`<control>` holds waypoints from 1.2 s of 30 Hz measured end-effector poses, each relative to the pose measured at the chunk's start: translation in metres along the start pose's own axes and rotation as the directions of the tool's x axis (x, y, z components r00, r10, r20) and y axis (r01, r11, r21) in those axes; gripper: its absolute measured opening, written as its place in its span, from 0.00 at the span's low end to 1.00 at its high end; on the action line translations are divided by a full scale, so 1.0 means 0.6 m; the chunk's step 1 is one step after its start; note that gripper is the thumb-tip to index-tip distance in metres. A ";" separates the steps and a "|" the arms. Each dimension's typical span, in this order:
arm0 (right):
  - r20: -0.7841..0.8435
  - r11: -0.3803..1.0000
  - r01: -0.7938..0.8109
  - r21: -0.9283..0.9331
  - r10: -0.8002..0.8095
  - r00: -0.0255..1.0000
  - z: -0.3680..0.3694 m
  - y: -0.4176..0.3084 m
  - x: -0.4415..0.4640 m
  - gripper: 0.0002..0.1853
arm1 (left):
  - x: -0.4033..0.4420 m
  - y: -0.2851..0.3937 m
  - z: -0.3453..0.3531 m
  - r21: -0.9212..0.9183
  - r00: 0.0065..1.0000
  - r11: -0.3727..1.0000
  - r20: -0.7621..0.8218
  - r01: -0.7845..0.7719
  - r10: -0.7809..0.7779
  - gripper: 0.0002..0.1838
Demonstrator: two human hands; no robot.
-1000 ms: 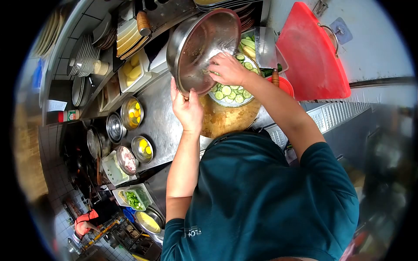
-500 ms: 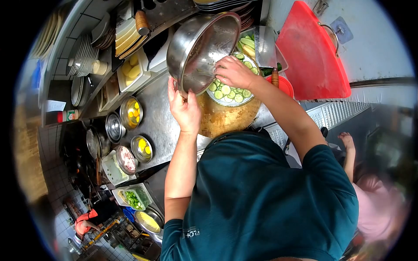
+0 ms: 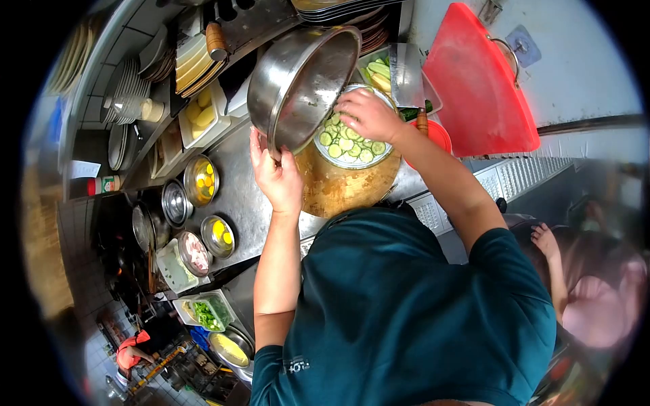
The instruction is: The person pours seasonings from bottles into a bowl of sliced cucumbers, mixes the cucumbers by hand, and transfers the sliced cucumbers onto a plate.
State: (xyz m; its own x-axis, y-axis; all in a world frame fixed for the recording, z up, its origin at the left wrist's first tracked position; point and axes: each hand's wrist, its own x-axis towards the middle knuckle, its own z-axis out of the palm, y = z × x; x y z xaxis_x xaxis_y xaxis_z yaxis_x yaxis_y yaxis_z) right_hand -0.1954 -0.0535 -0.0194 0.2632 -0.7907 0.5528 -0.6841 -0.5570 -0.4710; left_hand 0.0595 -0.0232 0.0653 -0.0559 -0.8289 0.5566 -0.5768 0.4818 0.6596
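My left hand point(image 3: 279, 172) grips the lower rim of a large steel bowl point(image 3: 291, 88), which is tilted on its side with its mouth facing right. Sliced cucumber point(image 3: 349, 143) fills a white plate point(image 3: 326, 154) that rests on a round wooden board point(image 3: 349, 189). Over the top of the plate, beside the bowl's mouth, is my right hand point(image 3: 369, 115), its fingers bent and near the slices; whether anything is between them is hidden. The inside of the bowl looks wet.
Steel bowls of eggs point(image 3: 202, 179) stand left on the counter. A cleaver point(image 3: 406, 74) lies over a cucumber tray behind the plate, near a red board point(image 3: 470, 88). A person in pink point(image 3: 596, 308) is at the right, another in orange point(image 3: 128, 352) lower left.
The bowl has turned further over and shifted slightly left and down with my left hand. My right hand has moved from inside the bowl to over the plate. A person has appeared at the right.
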 end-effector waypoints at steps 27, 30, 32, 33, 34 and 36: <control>0.669 0.941 0.164 -0.297 0.082 0.739 0.085 0.268 0.199 0.12 | -0.070 0.030 -0.097 -0.733 0.508 0.396 -0.081 0.553 -0.858 0.08; 0.781 0.925 0.228 -0.304 0.105 0.616 0.129 0.285 0.226 0.13 | -0.076 0.029 -0.105 -0.746 0.464 0.371 -0.094 0.553 -0.881 0.09; 0.846 0.897 0.321 -0.305 0.101 0.523 0.162 0.304 0.233 0.15 | -0.079 0.028 -0.109 -0.754 0.440 0.363 -0.109 0.547 -0.891 0.09; 0.856 0.888 0.333 -0.316 0.116 0.504 0.169 0.301 0.235 0.15 | -0.079 0.029 -0.111 -0.756 0.429 0.359 -0.115 0.547 -0.896 0.09; 0.864 0.880 0.343 -0.328 0.132 0.487 0.176 0.298 0.232 0.14 | -0.076 0.032 -0.111 -0.758 0.419 0.359 -0.124 0.545 -0.899 0.10; 0.893 0.873 0.374 -0.313 0.136 0.430 0.188 0.306 0.233 0.15 | -0.080 0.026 -0.116 -0.765 0.402 0.351 -0.132 0.541 -0.906 0.11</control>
State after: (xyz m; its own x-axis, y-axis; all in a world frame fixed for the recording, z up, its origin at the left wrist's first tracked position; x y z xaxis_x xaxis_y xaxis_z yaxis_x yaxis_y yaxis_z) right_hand -0.2075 -0.2950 -0.1058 0.6276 -0.6424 -0.4399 -0.7118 -0.7023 0.0102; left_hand 0.1100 0.0437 0.0842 0.6075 -0.7325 -0.3073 0.3903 -0.0616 0.9186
